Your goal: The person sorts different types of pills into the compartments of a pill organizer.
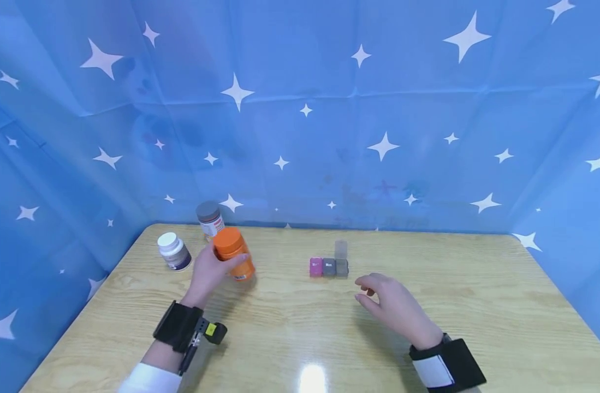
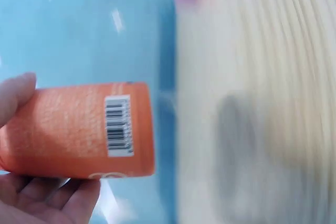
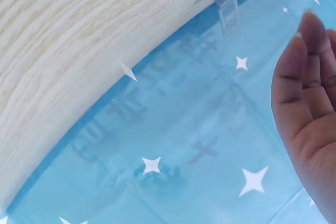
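Note:
My left hand [image 1: 212, 273] grips an orange bottle [image 1: 239, 266] with an orange lid, the thumb on one side and the fingers on the other. A barcode shows on the bottle's side [image 2: 79, 129] in the left wrist view, and its base looks raised off the table. Loosely bent, my right hand [image 1: 395, 305] hovers over the table with nothing in it. Just left of its fingertips lies a small pill organizer [image 1: 329, 267] with pink, dark grey and lighter grey compartments. The clear lid [image 1: 341, 249] of the rightmost compartment stands up.
A white-capped bottle [image 1: 174, 251] stands at the table's left. Behind my left hand is a dark-capped bottle [image 1: 211, 220], partly hidden. The wooden table [image 1: 290, 327] ends at the back against a blue star-patterned curtain [image 1: 300, 136].

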### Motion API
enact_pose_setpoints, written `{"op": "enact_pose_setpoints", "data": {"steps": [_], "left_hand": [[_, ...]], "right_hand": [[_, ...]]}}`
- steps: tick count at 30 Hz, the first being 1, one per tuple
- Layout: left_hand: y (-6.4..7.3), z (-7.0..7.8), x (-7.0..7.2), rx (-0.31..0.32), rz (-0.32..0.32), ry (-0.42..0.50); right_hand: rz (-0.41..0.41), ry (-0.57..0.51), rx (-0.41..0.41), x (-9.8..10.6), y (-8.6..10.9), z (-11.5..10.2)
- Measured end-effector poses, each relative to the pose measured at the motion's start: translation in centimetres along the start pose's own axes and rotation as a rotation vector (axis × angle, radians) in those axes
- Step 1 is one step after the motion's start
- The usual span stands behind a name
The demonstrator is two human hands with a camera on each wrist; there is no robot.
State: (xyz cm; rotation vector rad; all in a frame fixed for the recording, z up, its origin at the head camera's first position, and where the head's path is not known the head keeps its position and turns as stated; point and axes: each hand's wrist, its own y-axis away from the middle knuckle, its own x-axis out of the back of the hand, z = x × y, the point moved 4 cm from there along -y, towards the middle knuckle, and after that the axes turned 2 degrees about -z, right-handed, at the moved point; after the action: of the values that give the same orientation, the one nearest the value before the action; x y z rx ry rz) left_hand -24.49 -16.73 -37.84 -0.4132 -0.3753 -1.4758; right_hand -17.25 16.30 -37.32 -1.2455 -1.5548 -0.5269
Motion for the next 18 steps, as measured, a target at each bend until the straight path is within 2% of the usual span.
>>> {"op": "enact_pose_setpoints", "data": {"steps": [4, 8, 10, 13, 18], "left_hand": [[2.4, 4.1, -4.0, -0.107, -0.174, 0.045], [4.4, 6.4, -8.2, -0.208, -0.334, 0.058], [5.3, 6.8, -9.9, -0.231, -0.412, 0.072], [6.3, 7.0, -11.9, -0.252, -0.481, 0.071], [7.1, 6.5, -14.1, -0.245, -0.501, 0.021]], "right_hand": [[-0.031, -0.019, -0.035, -0.1, -0.1, 0.3], [-0.043, -0.021, -0.064, 0.0, 0.0, 0.8], [-0.04, -0.022, -0.064, 0.1, 0.1, 0.9], [-0.037, -0.024, -0.059, 0.3, 0.1, 1.0], [-0.037, -0.029, -0.043, 0.7, 0.0, 1.0]]}}
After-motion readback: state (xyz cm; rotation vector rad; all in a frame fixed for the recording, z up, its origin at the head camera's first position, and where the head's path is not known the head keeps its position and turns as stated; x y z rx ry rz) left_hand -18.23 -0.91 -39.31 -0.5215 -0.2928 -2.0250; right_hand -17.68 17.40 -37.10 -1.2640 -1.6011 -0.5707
